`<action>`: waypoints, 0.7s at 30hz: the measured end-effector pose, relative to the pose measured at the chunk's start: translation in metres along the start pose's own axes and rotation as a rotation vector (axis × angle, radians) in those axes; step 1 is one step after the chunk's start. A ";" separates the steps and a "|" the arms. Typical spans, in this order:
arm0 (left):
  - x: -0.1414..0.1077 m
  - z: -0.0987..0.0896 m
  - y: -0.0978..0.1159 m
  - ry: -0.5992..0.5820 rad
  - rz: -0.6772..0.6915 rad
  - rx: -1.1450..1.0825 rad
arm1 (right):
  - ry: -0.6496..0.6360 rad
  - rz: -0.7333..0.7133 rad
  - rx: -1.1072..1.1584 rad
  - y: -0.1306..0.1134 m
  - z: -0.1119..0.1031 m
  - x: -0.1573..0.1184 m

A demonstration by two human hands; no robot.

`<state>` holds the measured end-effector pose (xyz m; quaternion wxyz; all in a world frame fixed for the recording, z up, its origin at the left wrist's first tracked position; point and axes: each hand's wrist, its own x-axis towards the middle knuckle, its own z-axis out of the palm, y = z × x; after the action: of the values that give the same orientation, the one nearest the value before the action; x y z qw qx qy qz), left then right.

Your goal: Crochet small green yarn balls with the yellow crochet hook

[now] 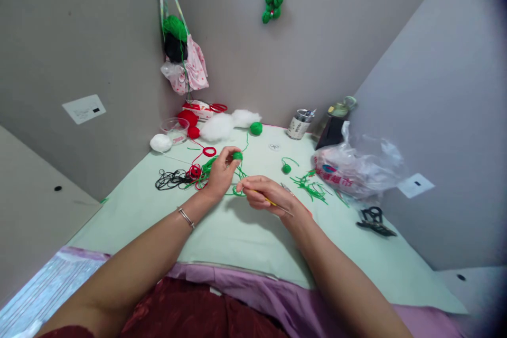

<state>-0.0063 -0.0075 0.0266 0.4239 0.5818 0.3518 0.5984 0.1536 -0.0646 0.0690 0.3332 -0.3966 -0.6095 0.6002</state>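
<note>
Pinched between the thumb and fingers of my left hand [222,171] is a small green crocheted ball [237,156]. My right hand [263,194] is closed around a crochet hook [272,202] with a yellow grip, its metal shaft pointing back toward my wrist. Green yarn [241,171] runs down from the ball toward the right fingertips; whether they grip it I cannot tell. Behind the left hand lies a tangle of green yarn strands [206,169], beside black yarn [173,179] and a red yarn piece [195,171]. Another small green ball [286,168] with a tail rests to the right.
Toward the back stand white stuffing [217,128], a green yarn ball [256,128], red yarn [188,118], a clear tub [176,131] and a pen cup [299,125]. At right are cut green strands [312,190], a plastic bag [352,166] and a black claw clip [375,222].
</note>
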 end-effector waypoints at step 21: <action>-0.006 0.009 0.007 -0.176 -0.135 -0.176 | 0.429 -0.033 -0.058 0.010 -0.013 0.011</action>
<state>0.0016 -0.0164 0.0309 0.5419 0.5674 0.2977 0.5437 0.1608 -0.0492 0.0590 0.4537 -0.5146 -0.5481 0.4786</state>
